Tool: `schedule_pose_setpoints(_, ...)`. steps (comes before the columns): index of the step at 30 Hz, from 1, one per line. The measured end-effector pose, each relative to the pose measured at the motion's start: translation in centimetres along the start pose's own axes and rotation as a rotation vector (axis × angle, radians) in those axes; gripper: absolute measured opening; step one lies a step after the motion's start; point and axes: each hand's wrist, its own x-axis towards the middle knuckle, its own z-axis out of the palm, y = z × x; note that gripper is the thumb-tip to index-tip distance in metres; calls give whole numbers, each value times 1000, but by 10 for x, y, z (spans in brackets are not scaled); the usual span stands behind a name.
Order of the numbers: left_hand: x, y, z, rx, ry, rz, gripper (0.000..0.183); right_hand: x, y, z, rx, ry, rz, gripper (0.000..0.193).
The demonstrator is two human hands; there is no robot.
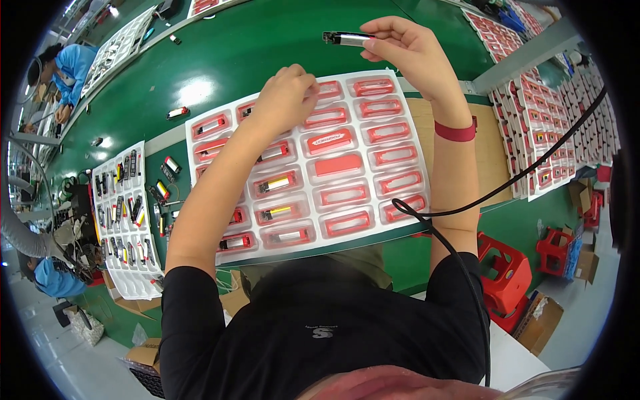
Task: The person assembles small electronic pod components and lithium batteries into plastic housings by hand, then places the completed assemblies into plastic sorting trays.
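Observation:
My right hand (405,50) is raised beyond the far edge of the white blister tray (300,157). Between thumb and fingers it pinches a slim battery assembly (350,39), silver in the body with a black end pointing left. My left hand (288,97) is over the tray's far middle, its fingers curled beside a red casing (327,117); whatever its fingertips hold, if anything, is hidden. Red casings fill the tray's pockets. Several on the left contain battery parts, such as a yellow-and-silver one (276,183), while those on the right look hollow.
Left of the tray stands another white tray (137,283) with battery parts, and loose ones (172,165) lie on the green table (233,47). A black cable (527,179) crosses my right forearm. Stacked trays (533,133) and red stools (503,273) are at the right. People in blue work at left.

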Motion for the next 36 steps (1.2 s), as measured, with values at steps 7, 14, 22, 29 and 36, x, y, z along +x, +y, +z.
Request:
schedule_pose_setpoints(7, -5, -1, -5, 25, 14, 92, 13, -1, -5, 7, -15, -6, 28, 28)
schedule_pose_setpoints(14, -21, 24, -51, -427, -82, -274, 26, -5, -5, 14, 197, -32, 21, 20)
schedule_pose_setpoints(22, -38, 39, -63, -684, 40, -187, 70, -4, -6, 45, 598, -126, 69, 15)
schedule_pose_setpoints(29, -37, 33, -63, -822, -63, -180, 51, -21, -12, 87, 646, -90, -41, 16)
schedule_pose_setpoints(36, -32, 4, -62, -1148, 213, -349, 23, -17, -24, 68, 602, 34, 4, 16)
